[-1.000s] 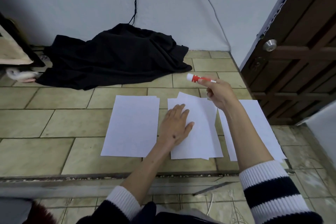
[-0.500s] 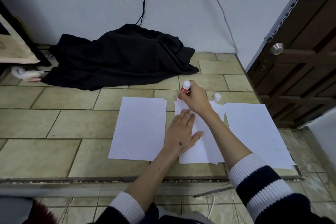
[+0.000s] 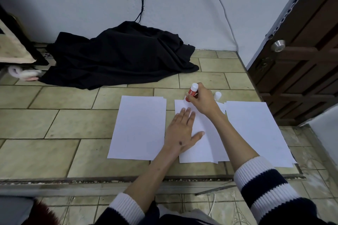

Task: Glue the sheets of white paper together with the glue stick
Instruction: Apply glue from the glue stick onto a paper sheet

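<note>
Three groups of white paper lie side by side on the tiled floor: a left sheet (image 3: 139, 128), a middle stack (image 3: 204, 144) and a right sheet (image 3: 256, 133). My left hand (image 3: 181, 131) rests flat on the middle stack, fingers spread. At the stack's far edge my right hand (image 3: 203, 102) grips a red glue stick (image 3: 192, 93), held nearly upright with its lower end touching the paper. The stick's white cap (image 3: 218, 95) stands on the floor just right of that hand.
A heap of black cloth (image 3: 118, 55) lies against the wall beyond the papers. A dark wooden door (image 3: 301, 56) stands at the right. A raised floor edge (image 3: 128, 179) runs across in front of me. A cardboard piece (image 3: 12, 49) sits far left.
My right hand came down from mid-air, brought the glue stick to the middle stack's far edge and turned it upright. The left hand stayed on the paper.
</note>
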